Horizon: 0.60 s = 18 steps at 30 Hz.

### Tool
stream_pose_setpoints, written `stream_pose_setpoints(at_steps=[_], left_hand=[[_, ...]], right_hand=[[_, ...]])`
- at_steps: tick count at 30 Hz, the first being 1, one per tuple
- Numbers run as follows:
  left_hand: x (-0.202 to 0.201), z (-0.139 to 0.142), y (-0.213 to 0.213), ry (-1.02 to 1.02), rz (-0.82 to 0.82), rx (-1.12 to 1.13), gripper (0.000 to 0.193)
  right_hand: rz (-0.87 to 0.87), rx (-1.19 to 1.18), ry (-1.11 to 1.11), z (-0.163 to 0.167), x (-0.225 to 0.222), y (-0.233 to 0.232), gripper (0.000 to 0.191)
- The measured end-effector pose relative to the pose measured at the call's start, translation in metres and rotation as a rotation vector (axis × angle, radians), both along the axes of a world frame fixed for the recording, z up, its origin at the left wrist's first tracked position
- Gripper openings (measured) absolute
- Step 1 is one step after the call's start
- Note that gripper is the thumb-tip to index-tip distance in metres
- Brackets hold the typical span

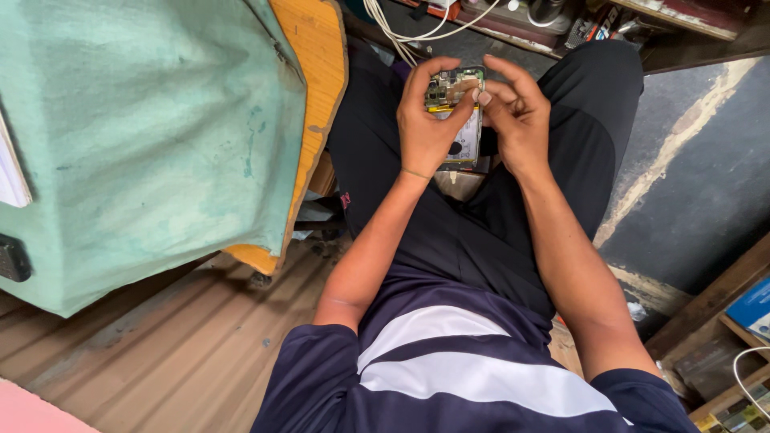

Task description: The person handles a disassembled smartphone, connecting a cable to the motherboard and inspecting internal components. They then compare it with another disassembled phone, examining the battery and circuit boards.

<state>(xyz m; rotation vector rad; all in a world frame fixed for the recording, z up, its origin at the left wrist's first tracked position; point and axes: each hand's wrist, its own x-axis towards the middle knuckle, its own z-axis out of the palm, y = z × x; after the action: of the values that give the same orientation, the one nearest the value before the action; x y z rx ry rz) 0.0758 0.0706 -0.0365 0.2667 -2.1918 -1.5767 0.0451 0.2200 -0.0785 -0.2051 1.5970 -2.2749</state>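
Already the phone has its back off and its insides show, while the left hand and right hand grip it together, fingers curled around its sides.

Green cloth draped over an orange wooden board at left. White cables up top. Ribbed brown floor below. Blue book on wooden shelf, far right.

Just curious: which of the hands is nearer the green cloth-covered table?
Left. The left hand holds the opened phone on the side toward the green cloth-covered table; the right hand is beyond the phone.
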Motion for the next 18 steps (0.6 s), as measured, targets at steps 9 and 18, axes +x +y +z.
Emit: stream_pose_setpoints(at_steps=[9,18], left_hand=[[0.001,0.001,0.006,-0.005,0.058,-0.025,0.042],[0.004,0.005,0.012,-0.01,0.072,-0.034,0.041]], right_hand=[[-0.027,0.014,0.048,-0.001,0.002,-0.005,0.035],[-0.054,0.027,0.067,-0.002,0.004,-0.005,0.034]])
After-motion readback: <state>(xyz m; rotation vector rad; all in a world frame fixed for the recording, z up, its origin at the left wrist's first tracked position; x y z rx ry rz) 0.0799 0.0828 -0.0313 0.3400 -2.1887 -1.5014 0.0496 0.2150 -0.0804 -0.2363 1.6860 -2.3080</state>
